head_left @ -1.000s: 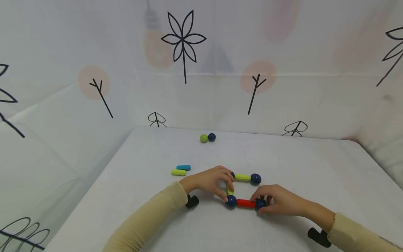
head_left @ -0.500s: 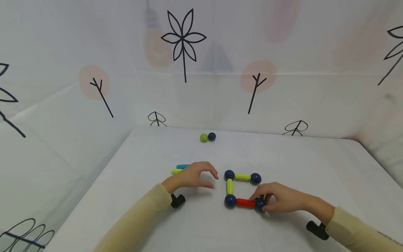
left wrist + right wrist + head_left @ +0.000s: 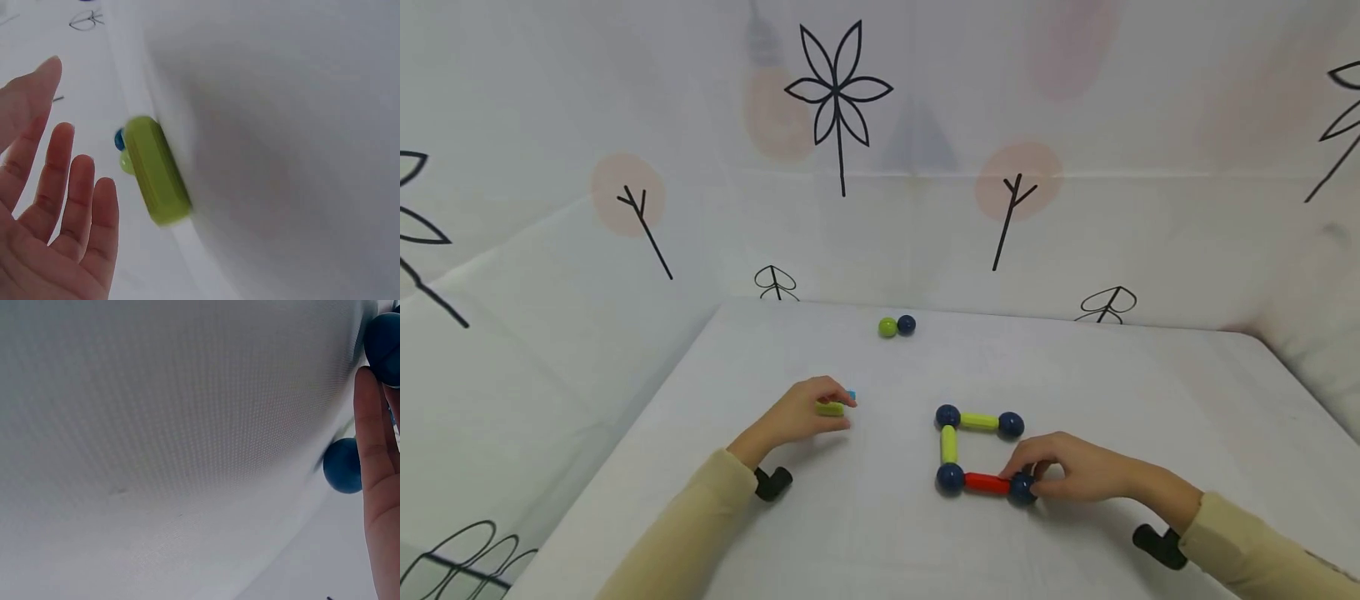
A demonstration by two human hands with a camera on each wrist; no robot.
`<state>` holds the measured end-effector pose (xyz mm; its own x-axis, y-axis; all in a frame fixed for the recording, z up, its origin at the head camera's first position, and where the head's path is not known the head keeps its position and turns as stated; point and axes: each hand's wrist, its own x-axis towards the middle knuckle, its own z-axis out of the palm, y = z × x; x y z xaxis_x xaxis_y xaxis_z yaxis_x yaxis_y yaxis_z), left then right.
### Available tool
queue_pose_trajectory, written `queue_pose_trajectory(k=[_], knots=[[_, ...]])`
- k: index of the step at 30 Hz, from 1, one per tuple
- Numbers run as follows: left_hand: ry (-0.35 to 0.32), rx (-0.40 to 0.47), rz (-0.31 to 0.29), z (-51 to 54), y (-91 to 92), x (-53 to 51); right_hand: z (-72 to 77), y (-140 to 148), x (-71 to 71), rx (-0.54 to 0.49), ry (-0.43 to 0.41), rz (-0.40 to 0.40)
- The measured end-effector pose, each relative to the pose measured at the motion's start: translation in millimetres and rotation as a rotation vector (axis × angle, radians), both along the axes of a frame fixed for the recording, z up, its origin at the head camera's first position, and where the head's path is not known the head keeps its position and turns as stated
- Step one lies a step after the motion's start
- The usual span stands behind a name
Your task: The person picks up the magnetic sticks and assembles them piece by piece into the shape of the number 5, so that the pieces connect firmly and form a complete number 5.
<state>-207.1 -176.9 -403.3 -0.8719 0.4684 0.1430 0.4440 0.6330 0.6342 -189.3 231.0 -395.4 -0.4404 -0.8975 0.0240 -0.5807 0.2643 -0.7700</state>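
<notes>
My left hand [image 3: 797, 412] reaches over a loose lime-green rod [image 3: 830, 409] at the left; in the left wrist view its fingers stand apart from that green rod [image 3: 156, 170]. A bit of a light-blue rod [image 3: 852, 395] peeks out behind the hand. With thumb and fingers my right hand [image 3: 1070, 467] pinches the dark blue ball [image 3: 1022, 489] at the right end of a red rod [image 3: 987, 483]. That rod joins a corner ball [image 3: 950, 478]. From there an upright green rod [image 3: 949, 444], another ball [image 3: 947, 416], a second green rod [image 3: 979, 422] and an end ball [image 3: 1011, 425] form a three-sided shape.
A green ball [image 3: 887, 327] and a dark blue ball [image 3: 906, 325] sit side by side near the back of the white table [image 3: 880, 542]. Behind rises a white cloth wall [image 3: 917, 242] with plant drawings. Black wrist cameras hang under both sleeves.
My left hand has let go of the joined shape and moved left to the loose rods, covering most of the light-blue one. The right hand has stayed at its ball.
</notes>
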Motion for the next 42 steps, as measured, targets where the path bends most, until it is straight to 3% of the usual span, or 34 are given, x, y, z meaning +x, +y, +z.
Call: queue_pose_trajectory(k=[8,17,26,31,35,42], knots=[[0.033,-0.020,0.097,-1.9,-23.8,-0.9,1.4,-0.2,0.1,0.005,-0.015,-0.003],[-0.139,-0.020,0.214,-4.4,-34.0,-6.6,0.8,0.2,0.5,0.006,-0.005,-0.003],[-0.179,-0.042,0.210,-6.2,-33.3,-11.2,1.5,0.2,0.3,0.006,-0.012,-0.001],[-0.227,-0.055,0.165,-5.0,-29.4,-10.0,1.5,-0.3,0.3,-0.001,-0.008,0.005],[-0.226,-0.074,0.137,-5.4,-25.8,-9.5,1.2,0.0,0.1,0.003,-0.009,0.002],[-0.244,-0.100,0.144,-6.3,-19.2,-10.8,1.4,0.0,0.4,0.004,-0.008,0.002]])
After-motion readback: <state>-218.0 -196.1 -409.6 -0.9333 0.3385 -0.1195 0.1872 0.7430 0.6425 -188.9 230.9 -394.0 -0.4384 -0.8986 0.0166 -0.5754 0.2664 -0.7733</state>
